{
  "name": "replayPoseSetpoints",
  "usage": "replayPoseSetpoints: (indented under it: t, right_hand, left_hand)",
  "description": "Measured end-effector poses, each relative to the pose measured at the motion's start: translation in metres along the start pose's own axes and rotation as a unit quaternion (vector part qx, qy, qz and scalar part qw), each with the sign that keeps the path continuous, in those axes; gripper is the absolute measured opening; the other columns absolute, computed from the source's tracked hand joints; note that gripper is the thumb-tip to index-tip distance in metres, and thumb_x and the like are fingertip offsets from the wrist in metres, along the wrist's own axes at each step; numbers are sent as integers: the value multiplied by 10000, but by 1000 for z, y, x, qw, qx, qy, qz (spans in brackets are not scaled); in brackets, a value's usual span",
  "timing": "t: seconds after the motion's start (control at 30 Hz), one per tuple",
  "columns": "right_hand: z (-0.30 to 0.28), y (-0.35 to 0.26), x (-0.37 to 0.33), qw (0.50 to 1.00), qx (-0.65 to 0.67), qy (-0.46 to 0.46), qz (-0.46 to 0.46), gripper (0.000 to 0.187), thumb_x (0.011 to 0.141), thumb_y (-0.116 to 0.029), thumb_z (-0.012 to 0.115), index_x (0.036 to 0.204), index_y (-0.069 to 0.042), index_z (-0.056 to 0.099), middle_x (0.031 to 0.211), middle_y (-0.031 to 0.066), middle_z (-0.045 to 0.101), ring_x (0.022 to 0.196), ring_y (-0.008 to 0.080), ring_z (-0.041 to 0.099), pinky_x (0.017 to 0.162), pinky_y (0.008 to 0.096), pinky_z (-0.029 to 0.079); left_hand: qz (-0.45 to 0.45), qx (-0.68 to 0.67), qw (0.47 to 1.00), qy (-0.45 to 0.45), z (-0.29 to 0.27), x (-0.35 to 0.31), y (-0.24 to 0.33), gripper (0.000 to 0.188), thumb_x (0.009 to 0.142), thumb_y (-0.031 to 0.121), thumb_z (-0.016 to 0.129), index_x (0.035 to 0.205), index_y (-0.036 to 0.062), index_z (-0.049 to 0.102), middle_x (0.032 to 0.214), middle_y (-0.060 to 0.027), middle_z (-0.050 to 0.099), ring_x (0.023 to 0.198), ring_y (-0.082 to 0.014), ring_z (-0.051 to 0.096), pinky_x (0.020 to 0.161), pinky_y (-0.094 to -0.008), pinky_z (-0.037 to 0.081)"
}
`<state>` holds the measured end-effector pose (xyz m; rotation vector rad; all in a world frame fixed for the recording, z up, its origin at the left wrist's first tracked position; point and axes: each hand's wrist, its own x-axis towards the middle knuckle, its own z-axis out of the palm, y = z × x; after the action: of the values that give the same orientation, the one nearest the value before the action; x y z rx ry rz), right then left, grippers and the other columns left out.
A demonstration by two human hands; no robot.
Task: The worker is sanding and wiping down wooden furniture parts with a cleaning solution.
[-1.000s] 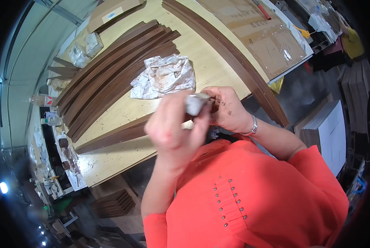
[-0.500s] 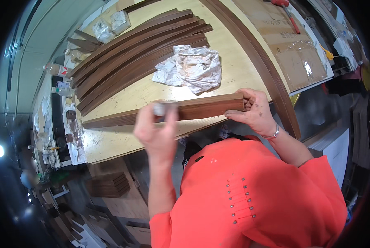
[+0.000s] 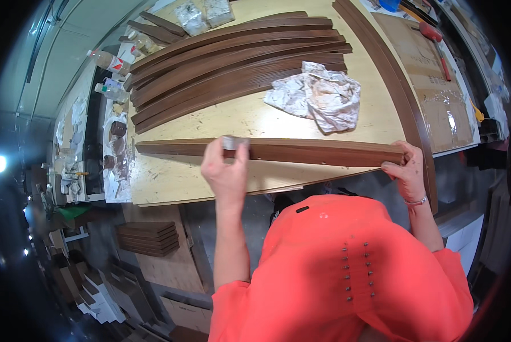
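Observation:
A long dark-brown wooden strip [image 3: 318,152] lies across the near part of the table. My right hand [image 3: 409,171] grips its right end, thumb in front and fingers behind. Left of the strip's middle, my left hand [image 3: 226,165] pinches a small whitish-grey block [image 3: 230,142] between thumb and fingers, pressed around the strip's upper edge. The block's exact kind does not show. Just beyond the strip sits a crumpled, stained white rag [image 3: 318,97], touched by neither hand.
Several brown strips [image 3: 238,60] are stacked at the far side of the pale table [image 3: 181,191]. Another long strip [image 3: 401,74] runs along the right, beside cardboard [image 3: 438,85] with a red-headed hammer [image 3: 432,34]. Plastic bottles [image 3: 108,61] stand at the left, wrapped blocks [image 3: 191,19] beyond.
The view has shifted, so the table appears further right. My left hand, with the pale block, has moved left along the strip, away from my right hand, which still grips the end.

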<state>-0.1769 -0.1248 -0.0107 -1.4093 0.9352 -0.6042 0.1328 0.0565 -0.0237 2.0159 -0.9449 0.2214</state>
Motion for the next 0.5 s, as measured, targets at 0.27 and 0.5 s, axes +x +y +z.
replayPoseSetpoints:
  t: [0.27, 0.5]
  right_hand:
    - [11, -6, -5, 997, -5, 71, 31, 318, 606, -118, 745, 870, -19, 597, 655, -24, 511, 496, 62, 452, 426, 213, 320]
    - [8, -4, -12, 990, 15, 129, 59, 461, 601, -123, 749, 1012, -18, 567, 747, 10, 545, 517, 85, 489, 421, 218, 354]
  left_hand:
    - [-142, 94, 983, 68, -77, 70, -188, 154, 745, 83, 719, 827, 2, 616, 699, -106, 639, 610, -206, 604, 613, -328, 484]
    - [-184, 242, 948, 97, -122, 122, -323, 282, 742, 242, 724, 824, -13, 635, 738, -175, 667, 696, -324, 654, 658, -410, 495]
